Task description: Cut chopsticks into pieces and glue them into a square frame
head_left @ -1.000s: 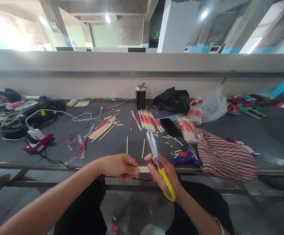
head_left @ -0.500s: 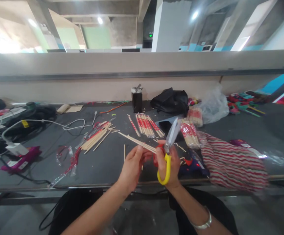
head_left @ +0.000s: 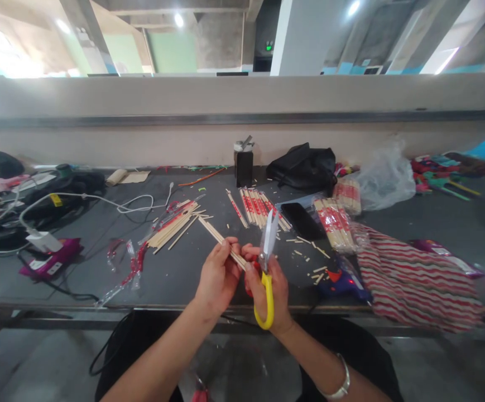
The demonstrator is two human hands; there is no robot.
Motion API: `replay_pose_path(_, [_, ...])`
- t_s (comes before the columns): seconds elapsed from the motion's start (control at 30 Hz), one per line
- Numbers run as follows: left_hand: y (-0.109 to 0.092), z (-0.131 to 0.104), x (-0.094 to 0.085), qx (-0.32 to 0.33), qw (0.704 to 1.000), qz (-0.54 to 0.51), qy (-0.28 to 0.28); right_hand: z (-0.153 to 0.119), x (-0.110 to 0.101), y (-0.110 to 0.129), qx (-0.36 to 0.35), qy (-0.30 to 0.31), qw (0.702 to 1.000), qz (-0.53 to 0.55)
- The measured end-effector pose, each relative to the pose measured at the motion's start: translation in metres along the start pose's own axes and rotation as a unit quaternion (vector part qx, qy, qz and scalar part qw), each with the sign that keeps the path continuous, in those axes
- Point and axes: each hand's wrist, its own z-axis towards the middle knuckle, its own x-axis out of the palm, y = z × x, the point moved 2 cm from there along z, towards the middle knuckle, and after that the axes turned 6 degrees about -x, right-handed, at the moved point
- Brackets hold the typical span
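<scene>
My left hand [head_left: 217, 276] is closed around a few wooden chopsticks [head_left: 211, 229], which slant from upper left down toward my right hand [head_left: 281, 298]. That hand is closed on a pair of scissors [head_left: 269, 237] with yellow and red handles, blades pointing up. Its thumb and fingertips also touch the lower ends of the chopsticks. To the left lies a pile of bare chopsticks [head_left: 174, 225] beside torn red and clear wrappers [head_left: 135, 268]. Behind my hands, a row of wrapped chopsticks [head_left: 257, 205] rests on the table.
At right lie a black phone [head_left: 303, 220], wrapped chopstick bundles [head_left: 334, 226], a blue glue gun [head_left: 345, 286], short cut stick pieces [head_left: 318, 274] and a striped cloth [head_left: 418, 279]. A black container [head_left: 243, 167] and black bag [head_left: 303, 167] stand behind. White cable [head_left: 95, 195] runs at left.
Both hands have shifted slightly left within the view, with the chopsticks tilted more steeply. The scissors stand more upright, and the phone and cut pieces are less covered. The camera view has shifted a little.
</scene>
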Motion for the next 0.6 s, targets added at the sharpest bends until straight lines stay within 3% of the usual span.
replay_pose_path(0.17, [-0.013,-0.003,-0.002,-0.061,0.998,0.01,-0.012,-0.007,-0.006,0.002,0.04,0.079,0.989,0.116])
replay_pose_path(0.33, [-0.015,-0.005,-0.004,-0.09,0.996,0.021,0.019,-0.011,-0.018,0.006,-0.01,0.118,0.992,0.039])
replay_pose_path(0.6, [-0.009,-0.011,-0.003,-0.117,0.992,0.041,0.005,-0.01,-0.029,0.008,0.01,0.089,0.995,-0.033])
